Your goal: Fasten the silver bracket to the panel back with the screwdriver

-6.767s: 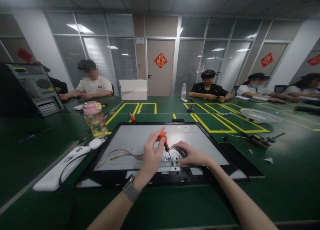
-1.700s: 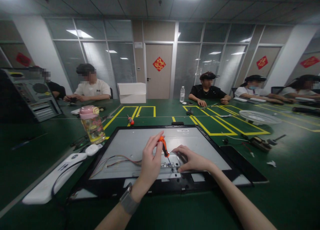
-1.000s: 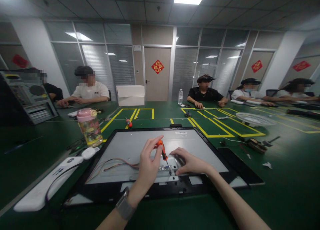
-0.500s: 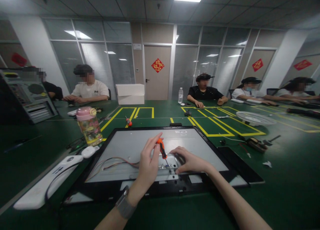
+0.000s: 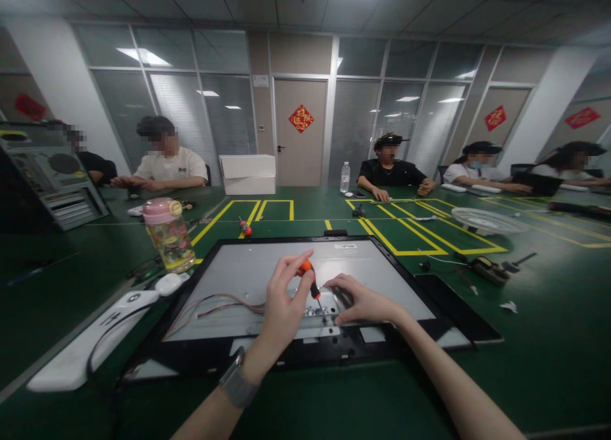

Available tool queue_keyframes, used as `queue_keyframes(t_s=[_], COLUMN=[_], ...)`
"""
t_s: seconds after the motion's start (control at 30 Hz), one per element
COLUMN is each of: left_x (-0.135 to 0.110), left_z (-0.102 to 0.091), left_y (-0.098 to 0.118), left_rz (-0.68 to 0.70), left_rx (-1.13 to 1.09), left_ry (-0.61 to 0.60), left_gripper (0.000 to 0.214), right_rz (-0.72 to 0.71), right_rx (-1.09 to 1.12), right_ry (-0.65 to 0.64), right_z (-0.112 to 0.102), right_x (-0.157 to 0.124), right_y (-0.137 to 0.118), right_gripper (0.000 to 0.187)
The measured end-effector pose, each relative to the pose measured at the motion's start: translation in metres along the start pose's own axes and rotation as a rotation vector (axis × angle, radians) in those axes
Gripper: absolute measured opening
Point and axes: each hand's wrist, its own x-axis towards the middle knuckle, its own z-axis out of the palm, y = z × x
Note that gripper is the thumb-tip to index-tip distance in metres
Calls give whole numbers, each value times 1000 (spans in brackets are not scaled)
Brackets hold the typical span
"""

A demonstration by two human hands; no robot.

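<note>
The left hand (image 5: 285, 293), with a grey watch (image 5: 239, 381) at the wrist, comes in from the lower left, its palm turned to the right and its fingers reaching up and away. Its thumb and fingers pinch the orange-and-black handle of a screwdriver (image 5: 314, 287). The right hand (image 5: 360, 301) comes from the lower right, thumb and fingers curved and set apart around the right end of a small metal plate (image 5: 328, 298); whether they press on it I cannot tell.

The screwdriver stands over the near middle of a flat panel (image 5: 391, 293), between the two hands. Its long axis is steep but tilted: the handle leans up and left, while the shaft points down and right to the plate. The panel lies flat on the green desk (image 5: 296, 408), its long side running left to right.

The left hand hides the end of a bundle of thin wires (image 5: 233, 298) on the panel. Left of the panel are a long white power strip (image 5: 95, 338) and a pink-lidded bottle (image 5: 168, 236); a thin black slab (image 5: 458, 306) lies just beside its right edge. Beyond its far edge lies a red-handled tool (image 5: 245, 228).
</note>
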Motion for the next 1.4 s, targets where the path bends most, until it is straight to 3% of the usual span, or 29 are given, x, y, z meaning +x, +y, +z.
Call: queue_keyframes(t_s=[0.47,0.6,0.9,1.4], left_x=[0,2,3,2], left_z=[-1,-1,-1,0], left_y=[1,2,3,5], left_rz=[-27,-63,-77,-45], left_rx=[-19,-79,-99,-83], left_ry=[7,-50,-63,-74], left_gripper=[26,35,32,32], right_rz=[10,11,-6,12], right_rx=[-5,-9,-22,-23], right_ry=[7,-1,9,1], right_z=[-1,-1,0,-1], right_x=[0,-1,-1,-2], right_y=[-1,-4,4,-1], right_gripper=[74,74,76,71])
